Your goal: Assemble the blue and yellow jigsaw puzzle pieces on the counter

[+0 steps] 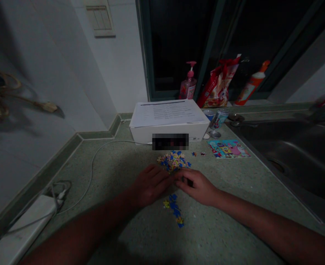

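A heap of small jigsaw puzzle pieces [174,160], mostly blue, yellow and pink, lies on the green speckled counter. Just in front of it my left hand [153,186] and my right hand [198,186] meet at the fingertips. Both have curled, closed fingers, and whatever they hold is hidden behind them. Closer to me, a short strip of joined blue puzzle pieces [175,208] with yellow bits runs toward the counter's front. Two loose puzzle pieces [194,154] rest to the right of the heap. A colourful cartoon picture card [229,149] lies farther right.
Behind the heap stands a white box [143,133] with a printed sheet on top. Cans [220,118] and lids are beside it. A metal sink [297,147] borders the right. At left are a white power strip [27,228] and a cable [92,165].
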